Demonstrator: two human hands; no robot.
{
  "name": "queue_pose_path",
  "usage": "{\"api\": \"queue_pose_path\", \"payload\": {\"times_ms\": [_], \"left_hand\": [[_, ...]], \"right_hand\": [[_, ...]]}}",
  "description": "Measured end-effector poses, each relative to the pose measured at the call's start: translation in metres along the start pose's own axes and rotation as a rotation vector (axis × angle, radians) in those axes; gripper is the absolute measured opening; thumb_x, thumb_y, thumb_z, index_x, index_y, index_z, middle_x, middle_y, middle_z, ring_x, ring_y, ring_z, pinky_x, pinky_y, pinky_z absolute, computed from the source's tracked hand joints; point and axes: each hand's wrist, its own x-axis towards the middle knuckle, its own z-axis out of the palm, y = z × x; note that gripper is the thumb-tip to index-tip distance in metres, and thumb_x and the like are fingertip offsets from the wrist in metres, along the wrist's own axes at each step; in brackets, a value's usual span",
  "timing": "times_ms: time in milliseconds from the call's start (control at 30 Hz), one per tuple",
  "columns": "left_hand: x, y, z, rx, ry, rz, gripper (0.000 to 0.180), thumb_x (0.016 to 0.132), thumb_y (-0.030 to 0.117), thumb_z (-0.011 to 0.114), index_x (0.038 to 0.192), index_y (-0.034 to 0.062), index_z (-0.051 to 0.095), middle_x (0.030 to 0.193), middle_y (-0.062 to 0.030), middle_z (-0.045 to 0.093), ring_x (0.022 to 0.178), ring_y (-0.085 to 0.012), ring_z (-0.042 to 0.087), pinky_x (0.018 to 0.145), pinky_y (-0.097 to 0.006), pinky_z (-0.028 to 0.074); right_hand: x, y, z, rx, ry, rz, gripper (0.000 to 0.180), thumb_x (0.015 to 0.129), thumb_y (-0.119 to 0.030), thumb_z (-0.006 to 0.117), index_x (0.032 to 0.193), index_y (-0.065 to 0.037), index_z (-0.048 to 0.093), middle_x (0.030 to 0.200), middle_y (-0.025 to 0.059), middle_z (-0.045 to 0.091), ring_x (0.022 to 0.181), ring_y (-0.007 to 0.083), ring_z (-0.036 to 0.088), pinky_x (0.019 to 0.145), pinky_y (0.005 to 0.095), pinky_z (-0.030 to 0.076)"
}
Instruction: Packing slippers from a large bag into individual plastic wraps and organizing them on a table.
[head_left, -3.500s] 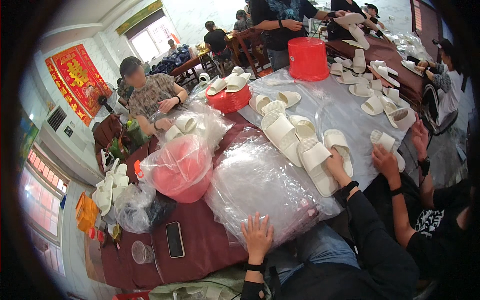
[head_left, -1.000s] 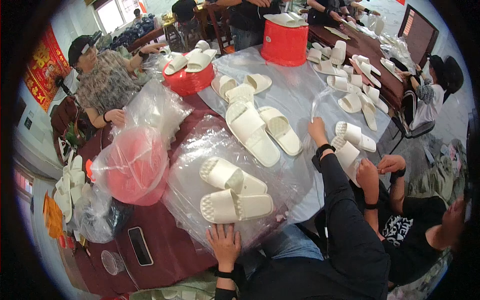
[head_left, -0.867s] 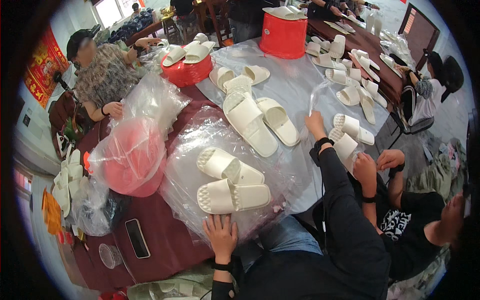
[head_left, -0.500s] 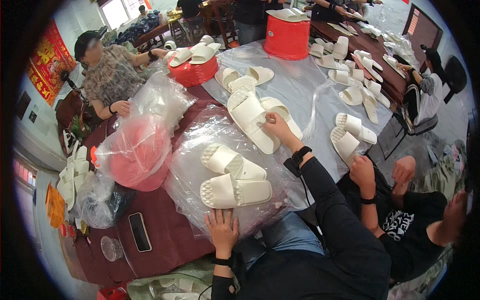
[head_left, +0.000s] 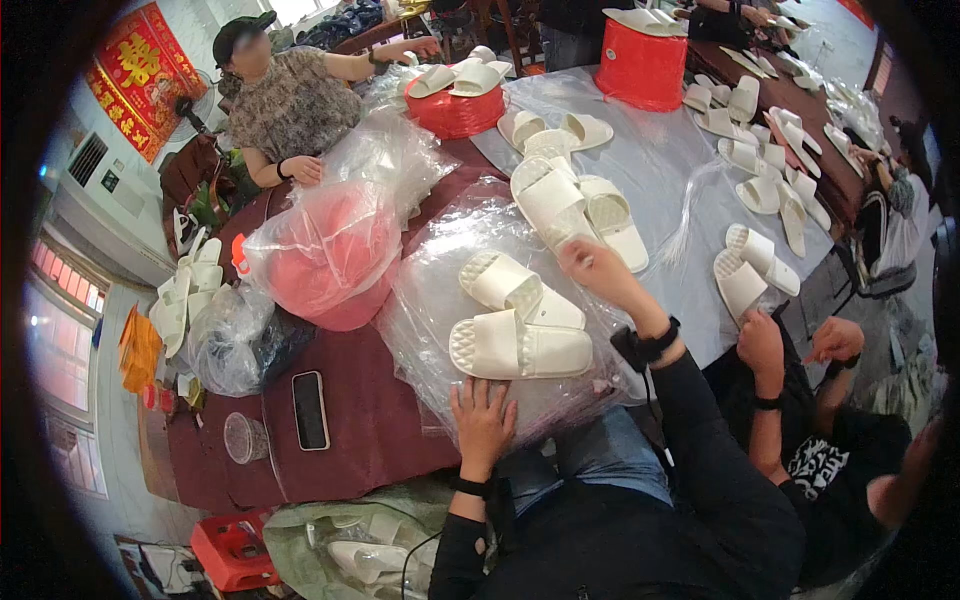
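Observation:
Two cream slippers lie side by side on a stack of clear plastic bags [head_left: 420,290] in front of me. The nearer slipper [head_left: 555,348] has its quilted toe end to the left; the farther slipper [head_left: 558,308] lies slanted behind it. My left hand [head_left: 484,425] rests flat on the bags, fingers spread, fingertips at the nearer slipper's edge. My right hand [head_left: 597,268] has curled fingers over the heel end of a larger slipper [head_left: 548,195], hiding that heel. What the fingers hold, if anything, is hidden. Another slipper [head_left: 612,215] lies just beyond.
Left of the bags, a clear bag covers a pink-red tub [head_left: 335,260]; a phone [head_left: 311,410] and a round plastic tub [head_left: 246,437] lie nearer me. Red stools [head_left: 640,75] bear slippers. Co-workers sit across and at my right, where a co-worker's hand [head_left: 762,345] touches a slipper [head_left: 738,280].
The view has turned, so the scene sits farther right and higher. My right hand has come toward me along the larger slipper, over its heel end. My left hand stays flat.

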Motion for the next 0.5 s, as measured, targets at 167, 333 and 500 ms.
{"api": "queue_pose_path", "payload": {"times_ms": [167,333,500], "left_hand": [[0.007,0.011,-0.002,-0.03,0.015,0.067,0.038,0.076,0.034,0.062,0.111,0.0187,0.058,0.123,-0.015,0.045,0.118,-0.0362,0.037,0.099,-0.057,0.021],[-0.004,0.008,0.001,0.062,-0.127,0.06,0.044,0.076,0.04,0.061,0.116,0.0219,0.055,0.123,-0.0162,0.045,0.121,-0.0407,0.033,0.097,-0.061,0.019],[-0.001,0.015,-0.005,0.138,-0.227,0.063,0.053,0.076,0.049,0.058,0.118,0.0171,0.054,0.128,-0.018,0.043,0.124,-0.0365,0.032,0.101,-0.06,0.016]], "right_hand": [[-0.062,0.017,0.061,-0.482,-0.379,-0.452,0.023,0.079,-0.024,0.063,0.1,-0.017,0.064,0.13,0.0276,0.035,0.117,0.0374,0.041,0.095,0.0443,0.035],[-0.023,0.03,0.126,-0.288,-0.167,-0.327,0.03,0.08,-0.026,0.061,0.109,-0.023,0.063,0.126,0.0308,0.036,0.11,0.0438,0.042,0.095,0.0456,0.033],[-0.014,0.013,0.129,-0.357,-0.027,-0.082,0.056,0.081,-0.027,0.059,0.133,-0.019,0.04,0.118,0.0257,0.044,0.108,0.0393,0.045,0.092,0.041,0.037]]}}
